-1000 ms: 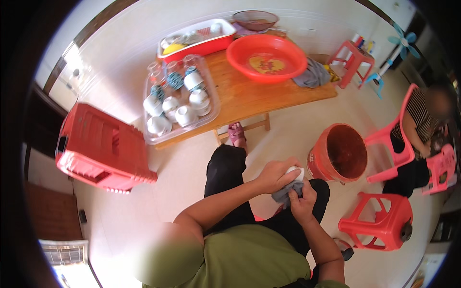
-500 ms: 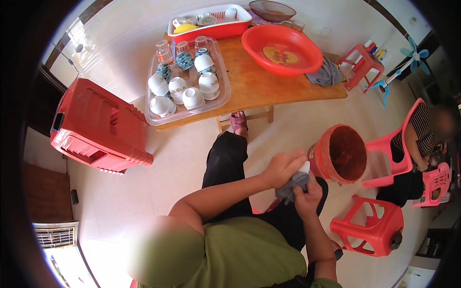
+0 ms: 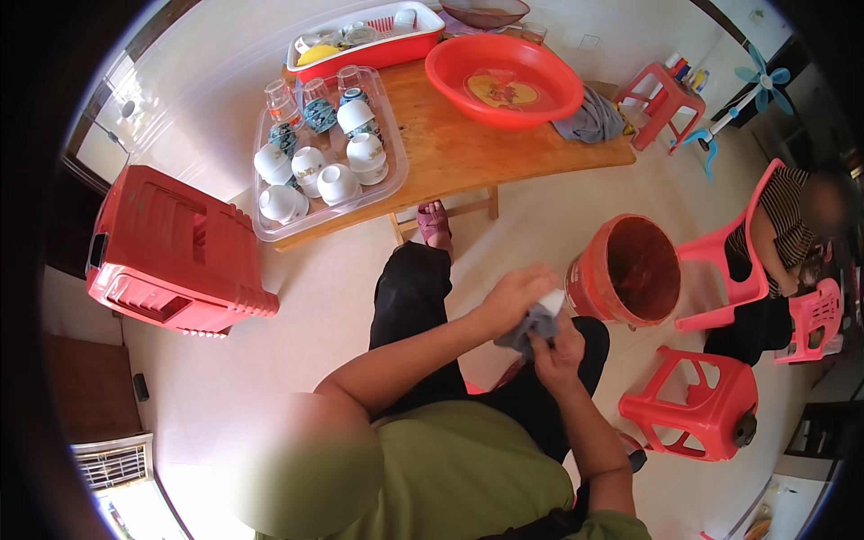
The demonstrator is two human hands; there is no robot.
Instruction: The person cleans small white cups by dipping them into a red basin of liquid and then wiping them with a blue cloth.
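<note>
Over my lap, my left hand [image 3: 515, 299] is closed round a small white cup [image 3: 552, 301], mostly hidden by fingers and cloth. My right hand [image 3: 562, 347] grips a grey cloth [image 3: 529, 330] that is bunched against the cup. On the wooden table [image 3: 504, 166] ahead, a clear plastic tray [image 3: 392, 171] carries several upside-down white cups [image 3: 339, 184], blue-patterned cups [image 3: 319, 115] and clear glasses [image 3: 280, 97]. A red basin [image 3: 562, 76] stands to the right of that tray.
A red-and-white dish tub [image 3: 412, 49] sits at the table's back, a grey cloth heap [image 3: 589, 121] at its right end. An orange-red bucket [image 3: 589, 281] stands right of my hands, near a red stool [image 3: 720, 405]. Stacked red plastic furniture [image 3: 171, 252] is left. Another person [image 3: 781, 225] sits far right.
My hands, still on the cup and grey cloth, have shifted slightly left and turned a little. The whole view has also shifted slightly.
</note>
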